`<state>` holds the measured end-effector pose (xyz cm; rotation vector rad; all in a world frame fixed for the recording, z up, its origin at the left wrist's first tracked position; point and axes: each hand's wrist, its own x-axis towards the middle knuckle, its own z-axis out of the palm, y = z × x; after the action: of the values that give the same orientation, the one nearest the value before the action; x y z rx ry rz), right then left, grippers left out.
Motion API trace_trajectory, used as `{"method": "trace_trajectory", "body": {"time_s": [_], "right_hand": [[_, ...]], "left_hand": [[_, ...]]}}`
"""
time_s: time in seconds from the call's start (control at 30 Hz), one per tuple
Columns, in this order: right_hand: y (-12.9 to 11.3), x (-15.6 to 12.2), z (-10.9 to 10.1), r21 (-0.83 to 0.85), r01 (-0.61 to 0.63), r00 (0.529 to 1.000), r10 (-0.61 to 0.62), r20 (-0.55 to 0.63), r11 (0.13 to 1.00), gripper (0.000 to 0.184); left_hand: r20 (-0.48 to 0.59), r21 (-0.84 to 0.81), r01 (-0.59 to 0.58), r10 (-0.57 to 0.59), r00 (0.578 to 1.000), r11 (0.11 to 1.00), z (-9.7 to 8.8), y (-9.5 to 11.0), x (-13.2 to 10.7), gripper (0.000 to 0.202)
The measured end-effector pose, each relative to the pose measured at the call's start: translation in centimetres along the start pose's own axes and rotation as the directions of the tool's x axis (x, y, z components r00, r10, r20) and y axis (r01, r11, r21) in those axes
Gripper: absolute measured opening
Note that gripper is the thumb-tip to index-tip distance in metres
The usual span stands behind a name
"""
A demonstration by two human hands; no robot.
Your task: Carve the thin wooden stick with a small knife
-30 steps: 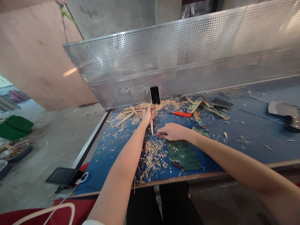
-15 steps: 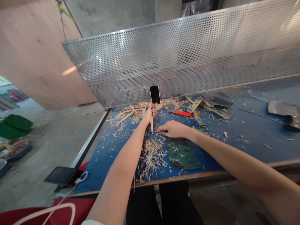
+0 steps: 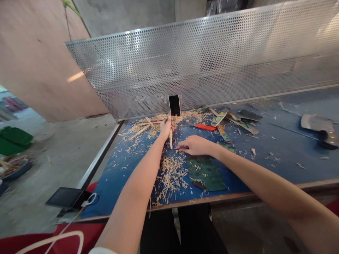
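The left hand (image 3: 165,129) is closed around a pale wooden stick (image 3: 171,141), which sits over the middle of the blue worktop (image 3: 112,187) with its lower end sticking out of the grip toward the person. The right hand (image 3: 196,145) is curled around a thin tool (image 3: 178,148), its tip right by that lower end; whether the two touch is too small to tell. Below the hands, loose wood shavings (image 3: 173,173) spread toward the near edge, and a dark green sheet (image 3: 209,178) lies just to their right, with a few curls on top. Beyond the left hand a phone (image 3: 174,105) stands nearly upright, near a tall metal panel full of small holes (image 3: 148,70), with more shavings around its foot. Some narrow sticks (image 3: 140,133) lie to the left of the left hand, one across another. Past the right hand lies an orange object (image 3: 205,127), and next to it is a jumble of patterned strips (image 3: 220,118). Well apart on the right side rests a curved grey piece (image 3: 316,124). At the near left corner sits a black screen (image 3: 64,197) with a white cable (image 3: 91,200) beside it, and a green bin (image 3: 16,139) stands on the floor (image 3: 63,151) farther left.
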<state>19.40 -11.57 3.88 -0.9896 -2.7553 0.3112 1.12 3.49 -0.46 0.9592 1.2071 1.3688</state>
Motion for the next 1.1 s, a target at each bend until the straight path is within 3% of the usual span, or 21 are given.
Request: {"method": "trace_trajectory", "body": {"time_s": [0.27,0.37,0.63,1.0,1.1], "right_hand": [[1.2,0.2,0.8,0.038,0.034,0.997,-0.031,-0.065,0.999,0.029],[1.4,0.5,1.0,0.085,0.021,0.999,-0.017,-0.043,0.996,0.027],[0.3,0.9,0.4,0.134,-0.030,0.999,0.027,0.025,0.991,0.027],[-0.6,0.3,-0.1,0.010,-0.015,0.999,0.014,0.035,1.000,0.029],[-0.4,1.0,-1.0,-0.042,-0.015,1.000,0.014,-0.017,0.999,0.031]], "left_hand": [[0.005,0.013,-0.021,0.021,1.000,1.000,-0.2,0.3,-0.4,0.040],[0.028,0.014,-0.029,0.029,0.999,0.999,-0.2,0.3,-0.5,0.035],[0.021,-0.018,-0.024,0.024,0.999,1.000,-0.1,0.4,-0.8,0.044],[0.012,-0.026,0.003,-0.003,1.000,1.000,-0.3,1.0,-1.5,0.037],[0.023,-0.039,-0.017,0.018,1.000,0.999,-0.5,0.8,-1.6,0.039]]}}
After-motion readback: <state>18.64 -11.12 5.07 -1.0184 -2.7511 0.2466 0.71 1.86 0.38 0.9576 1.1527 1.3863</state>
